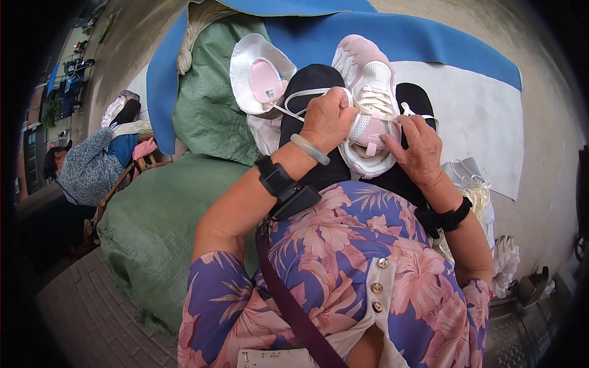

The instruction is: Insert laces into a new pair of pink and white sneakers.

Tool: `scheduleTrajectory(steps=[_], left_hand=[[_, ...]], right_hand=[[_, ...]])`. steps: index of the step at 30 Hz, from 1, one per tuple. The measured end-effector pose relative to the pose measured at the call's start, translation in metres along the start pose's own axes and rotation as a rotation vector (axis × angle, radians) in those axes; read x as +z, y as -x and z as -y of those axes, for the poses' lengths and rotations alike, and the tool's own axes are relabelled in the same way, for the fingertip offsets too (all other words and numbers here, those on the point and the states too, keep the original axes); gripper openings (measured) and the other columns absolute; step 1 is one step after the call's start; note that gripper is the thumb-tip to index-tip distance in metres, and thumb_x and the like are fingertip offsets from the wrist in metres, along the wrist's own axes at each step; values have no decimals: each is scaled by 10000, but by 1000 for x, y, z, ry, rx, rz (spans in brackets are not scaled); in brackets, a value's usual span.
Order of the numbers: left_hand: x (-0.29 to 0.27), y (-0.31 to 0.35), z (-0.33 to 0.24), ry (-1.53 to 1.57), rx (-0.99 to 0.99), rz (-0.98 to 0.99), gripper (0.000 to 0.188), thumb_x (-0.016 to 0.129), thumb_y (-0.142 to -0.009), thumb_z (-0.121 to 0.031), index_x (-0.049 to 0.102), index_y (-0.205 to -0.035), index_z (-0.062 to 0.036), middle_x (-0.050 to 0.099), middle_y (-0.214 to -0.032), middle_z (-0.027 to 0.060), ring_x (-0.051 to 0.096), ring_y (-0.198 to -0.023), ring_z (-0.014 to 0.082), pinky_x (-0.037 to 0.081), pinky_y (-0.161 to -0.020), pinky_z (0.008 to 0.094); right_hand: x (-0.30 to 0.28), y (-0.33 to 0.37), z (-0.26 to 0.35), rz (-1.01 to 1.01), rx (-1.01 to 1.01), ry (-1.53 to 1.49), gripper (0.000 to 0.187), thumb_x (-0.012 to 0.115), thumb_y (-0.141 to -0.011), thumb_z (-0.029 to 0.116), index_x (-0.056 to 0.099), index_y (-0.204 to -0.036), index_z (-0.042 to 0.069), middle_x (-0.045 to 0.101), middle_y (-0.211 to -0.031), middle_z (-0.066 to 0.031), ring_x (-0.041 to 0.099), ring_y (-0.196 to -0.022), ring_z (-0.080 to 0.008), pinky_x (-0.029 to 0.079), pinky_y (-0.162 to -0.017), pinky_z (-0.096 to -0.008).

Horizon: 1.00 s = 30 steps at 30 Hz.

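A pink and white sneaker lies on my lap, toe pointing away from me. My left hand is closed on a white shoelace that runs from the shoe's lacing out to the left. My right hand presses on the shoe's heel and side, fingers at the laces. A pale green bangle and a black wrist device sit on my left forearm; a black band wraps my right wrist.
A second shoe lies sole-side open on a green woven sack to the left. Another large green sack sits at lower left. A blue mat and white sheet lie ahead. A seated person is at far left.
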<state>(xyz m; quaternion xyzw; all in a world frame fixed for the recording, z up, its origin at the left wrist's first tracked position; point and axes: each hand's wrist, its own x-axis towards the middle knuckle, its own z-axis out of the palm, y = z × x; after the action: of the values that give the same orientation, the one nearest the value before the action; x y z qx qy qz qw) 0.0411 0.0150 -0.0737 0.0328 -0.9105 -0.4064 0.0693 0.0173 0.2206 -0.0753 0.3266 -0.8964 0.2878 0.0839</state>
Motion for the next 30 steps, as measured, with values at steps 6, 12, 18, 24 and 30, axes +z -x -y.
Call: scheduleTrajectory(steps=[6, 12, 18, 24, 30], left_hand=[[-6, 17, -15, -197, 359, -16, 408, 705, -674, -191, 528, -995, -12, 559, -809, 135, 578, -692, 294, 479, -611, 339], [-7, 17, -2, -270, 280, 48, 334, 645, -723, -182, 532, -978, 2, 547, -739, 136, 578, -687, 296, 470, -605, 357], [-3, 10, 10, -118, 238, 119, 194, 582, -743, -126, 573, -886, 5, 560, -689, 157, 570, -662, 315, 452, -585, 373], [0, 5, 9, -23, 223, 163, 176, 538, -765, -108, 572, -898, 2, 568, -706, 173, 574, -668, 332, 451, -590, 378], [2, 4, 9, -96, 267, 119, 181, 546, -784, -143, 582, -914, -23, 571, -700, 162, 581, -667, 330, 455, -590, 383]], right_hand=[[6, 6, -2, 95, -17, 157, 307, 657, -731, 192, 557, -971, 30, 551, -826, -104, 563, -693, -261, 450, -593, -339], [1, -9, 6, -31, -18, 42, 213, 623, -719, 164, 556, -900, 75, 508, -762, -72, 542, -653, -234, 425, -562, -344], [18, -35, 27, 90, -265, 13, 100, 595, -682, 160, 544, -744, 100, 487, -705, -40, 528, -662, -212, 397, -573, -345], [30, -45, 23, 123, -319, 144, 74, 557, -687, 145, 530, -731, 92, 480, -709, -57, 520, -684, -213, 379, -613, -352], [13, -39, 24, 155, -398, 202, 122, 564, -665, 124, 510, -766, 81, 459, -710, -63, 504, -688, -219, 353, -617, -350]])
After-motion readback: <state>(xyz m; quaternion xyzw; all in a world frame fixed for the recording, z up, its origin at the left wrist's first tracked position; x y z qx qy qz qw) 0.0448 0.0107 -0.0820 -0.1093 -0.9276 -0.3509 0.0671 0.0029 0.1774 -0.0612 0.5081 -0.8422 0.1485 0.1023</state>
